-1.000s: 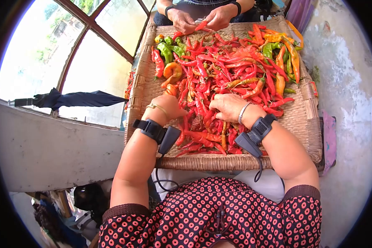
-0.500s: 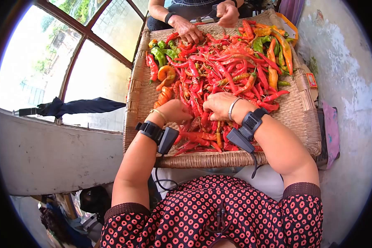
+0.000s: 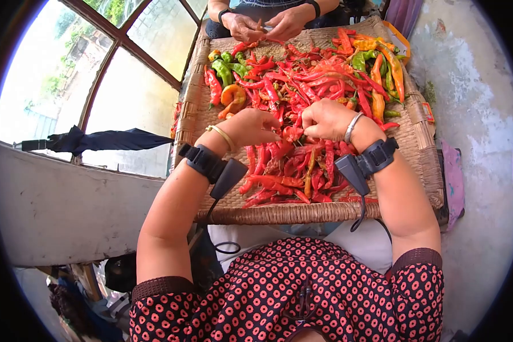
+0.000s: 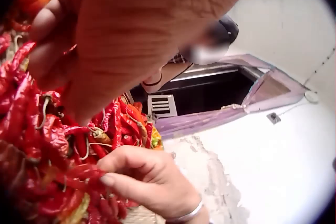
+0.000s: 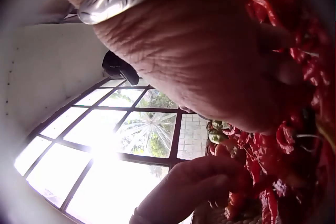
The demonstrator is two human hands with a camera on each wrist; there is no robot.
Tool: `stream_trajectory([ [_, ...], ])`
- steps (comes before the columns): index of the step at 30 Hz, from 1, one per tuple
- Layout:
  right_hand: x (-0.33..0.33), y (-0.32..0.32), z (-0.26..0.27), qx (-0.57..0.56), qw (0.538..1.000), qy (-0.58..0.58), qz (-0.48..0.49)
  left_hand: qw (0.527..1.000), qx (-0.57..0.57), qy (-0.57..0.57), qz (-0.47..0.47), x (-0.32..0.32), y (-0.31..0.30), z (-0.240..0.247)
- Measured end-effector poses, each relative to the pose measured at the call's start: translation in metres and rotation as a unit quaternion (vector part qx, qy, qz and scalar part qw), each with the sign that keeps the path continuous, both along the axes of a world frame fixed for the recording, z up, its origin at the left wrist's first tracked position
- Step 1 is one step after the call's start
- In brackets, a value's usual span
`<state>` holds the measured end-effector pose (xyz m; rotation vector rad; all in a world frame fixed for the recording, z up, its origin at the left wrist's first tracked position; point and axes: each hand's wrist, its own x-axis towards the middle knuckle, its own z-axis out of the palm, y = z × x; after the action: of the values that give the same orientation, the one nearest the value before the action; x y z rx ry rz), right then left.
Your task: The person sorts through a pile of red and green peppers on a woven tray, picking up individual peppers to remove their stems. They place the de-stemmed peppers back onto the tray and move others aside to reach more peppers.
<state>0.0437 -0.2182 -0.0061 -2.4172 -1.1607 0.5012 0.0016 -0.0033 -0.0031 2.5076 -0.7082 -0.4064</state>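
Observation:
Red chili peppers [image 3: 279, 185] lie heaped on a woven tray [image 3: 222, 215], some wrinkled. My left hand [image 3: 248, 128] hovers over the middle of the heap, its fingers loosely bent and its thumb apart from them. Close by on the right, my right hand [image 3: 328, 119] pinches a red chili pepper [image 4: 86, 175] between thumb and forefinger, as the left wrist view shows. In the right wrist view, my left hand [image 5: 191, 187] is near the red peppers, with its fingertips dark in shadow.
Across the tray a person's hands [image 3: 262, 25] work close together. Green peppers [image 3: 225, 71] and orange peppers [image 3: 378, 88] lie along the far sides. A folded umbrella [image 3: 117, 139] sits on the sill by the window at left; a wall [image 3: 467, 114] runs along the right.
Both my hands have moved away from me, toward the middle of the heap. The other person's hands dipped to the peppers and have come back together.

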Motion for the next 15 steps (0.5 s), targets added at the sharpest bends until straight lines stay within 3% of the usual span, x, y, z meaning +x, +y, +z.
stream_trajectory([
  [1, 0.000, -0.001, 0.005, 0.034, 0.999, 0.035, -0.015, 1.000, -0.004, -0.001, -0.002, -0.001, -0.003, -0.001],
  [3, -0.001, -0.001, 0.019, 0.075, 0.993, 0.091, -0.026, 0.980, -0.153, 0.115, 0.047, -0.004, -0.011, -0.001],
  [4, 0.000, 0.001, 0.019, 0.114, 0.985, 0.121, -0.037, 0.979, -0.158, 0.118, 0.045, -0.006, -0.015, 0.001],
  [6, -0.005, 0.004, 0.026, 0.153, 0.957, 0.229, -0.090, 0.943, -0.218, 0.229, 0.099, -0.009, -0.023, 0.005],
  [8, -0.013, 0.004, 0.022, 0.147, 0.952, 0.251, -0.094, 0.937, -0.248, 0.233, 0.076, -0.007, -0.025, -0.006],
  [10, -0.020, 0.001, 0.014, 0.149, 0.940, 0.293, -0.097, 0.946, -0.311, 0.091, 0.015, -0.008, -0.026, -0.015],
  [11, -0.022, -0.001, 0.009, 0.149, 0.927, 0.328, -0.101, 0.937, -0.332, 0.112, -0.003, -0.008, -0.026, -0.018],
  [12, -0.024, -0.002, 0.006, 0.150, 0.914, 0.362, -0.105, 0.935, -0.337, 0.111, -0.001, -0.010, -0.025, -0.014],
  [15, -0.026, -0.002, 0.003, 0.142, 0.887, 0.419, -0.134, 0.955, -0.198, 0.212, 0.055, -0.011, -0.018, -0.003],
])
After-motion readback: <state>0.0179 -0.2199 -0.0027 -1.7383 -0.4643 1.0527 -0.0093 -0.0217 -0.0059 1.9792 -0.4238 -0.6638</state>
